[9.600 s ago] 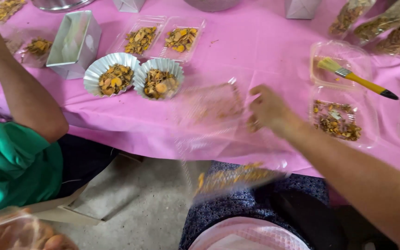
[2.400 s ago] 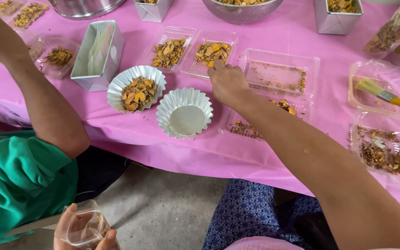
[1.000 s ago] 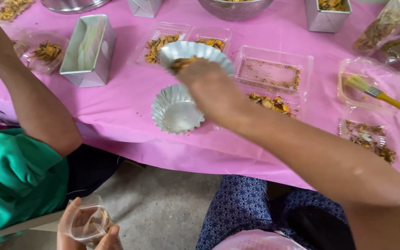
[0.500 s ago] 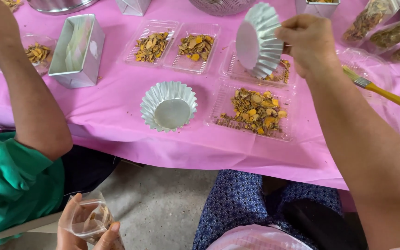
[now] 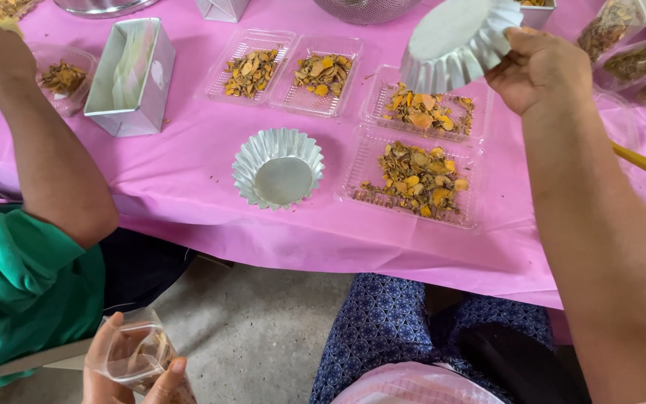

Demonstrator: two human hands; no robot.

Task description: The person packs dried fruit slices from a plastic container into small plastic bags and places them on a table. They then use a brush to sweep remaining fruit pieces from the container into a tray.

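The right hand pinches a fluted silver foil cup by its rim, tipped on its side above the clear plastic tray of dried yellow-brown pieces. A second fluted foil cup, empty, sits upright just left of that tray. The left hand, well below and left of the tray, wraps its fingers round a clear plastic container.

Whole counter is draped in a bright pink plastic sheet, a bit creased, with little crumbs scattered on it. Underneath you can see a plain grey concrete floor. Lighting is soft and even, looks like daylight.
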